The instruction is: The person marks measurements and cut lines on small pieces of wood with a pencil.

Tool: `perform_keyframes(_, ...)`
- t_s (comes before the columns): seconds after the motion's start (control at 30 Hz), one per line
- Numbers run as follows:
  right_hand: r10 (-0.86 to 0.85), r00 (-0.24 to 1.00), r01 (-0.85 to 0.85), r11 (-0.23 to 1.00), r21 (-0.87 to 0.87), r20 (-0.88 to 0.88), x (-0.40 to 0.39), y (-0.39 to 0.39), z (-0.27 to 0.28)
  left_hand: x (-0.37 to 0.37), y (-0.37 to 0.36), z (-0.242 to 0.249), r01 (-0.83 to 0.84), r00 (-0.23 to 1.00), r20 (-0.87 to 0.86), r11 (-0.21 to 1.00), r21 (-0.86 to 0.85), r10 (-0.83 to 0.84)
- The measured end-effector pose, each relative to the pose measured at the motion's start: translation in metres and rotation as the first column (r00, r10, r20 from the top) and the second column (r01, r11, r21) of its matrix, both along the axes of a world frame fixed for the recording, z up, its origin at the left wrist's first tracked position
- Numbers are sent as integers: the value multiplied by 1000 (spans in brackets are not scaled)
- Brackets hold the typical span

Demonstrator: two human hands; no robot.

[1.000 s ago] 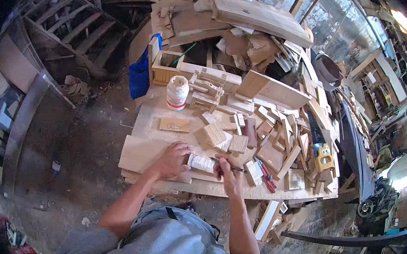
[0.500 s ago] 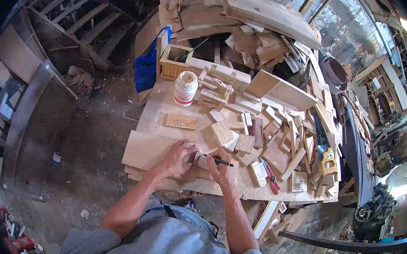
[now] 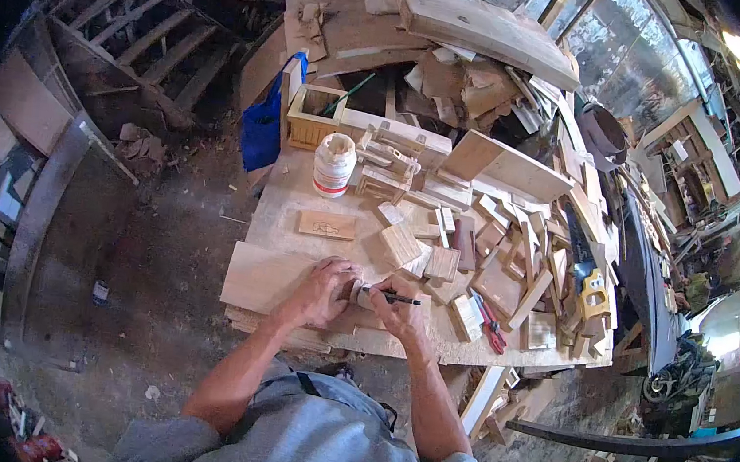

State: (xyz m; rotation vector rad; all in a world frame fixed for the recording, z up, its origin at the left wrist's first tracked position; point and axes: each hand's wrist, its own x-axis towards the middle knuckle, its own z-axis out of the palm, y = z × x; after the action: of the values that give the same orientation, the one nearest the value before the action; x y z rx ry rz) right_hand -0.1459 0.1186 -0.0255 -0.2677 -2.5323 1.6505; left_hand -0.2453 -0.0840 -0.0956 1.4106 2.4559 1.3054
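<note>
Over a pale board (image 3: 263, 274) at the near edge of the table, my left hand (image 3: 328, 291) has its fingers closed on a small round piece (image 3: 355, 292). My right hand (image 3: 396, 308) grips a black pen (image 3: 403, 299), its tip close to that piece. The small piece is partly hidden between my hands. Just beyond them lies a wooden block (image 3: 327, 224) with a car outline drawn on it. Behind the block stands an open white jar (image 3: 334, 165) with a red-marked label.
Several wood blocks (image 3: 401, 245) lie right of my hands, with red-handled pliers (image 3: 492, 328) and a yellow-handled saw (image 3: 595, 294) farther right. A wooden box (image 3: 312, 119) stands at the back left, beside a blue cloth (image 3: 261, 131). Stairs (image 3: 169, 51) rise at the far left.
My right hand and the pen have shifted very slightly left and down. My left hand stays in nearly the same place, and the whole view has moved a little.
</note>
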Motion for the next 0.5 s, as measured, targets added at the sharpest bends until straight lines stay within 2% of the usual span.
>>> perform_keyframes(0.07,-1,1000,0,999,46,20,0,-3,7,2,-3,3,8,999,35,1000,-21,-7)
perform_keyframes(0.13,-23,999,23,1000,6,-46,0,0,-11,-1,-3,2,47,992,117,998,-37,-42)
perform_keyframes(0.27,-141,989,142,990,13,-50,-1,-5,-9,0,0,-6,7,999,47,1000,-25,-6)
perform_keyframes(0.37,-110,981,116,993,30,-161,-5,3,-38,-2,-2,-6,26,999,24,1000,5,-26)
perform_keyframes(0.43,-62,992,69,995,65,-114,-3,2,-23,-4,-2,-9,42,999,-3,998,48,-42)
perform_keyframes(0.5,-50,996,54,997,47,-75,-2,2,-18,-3,0,-9,28,999,16,1000,-5,-27)
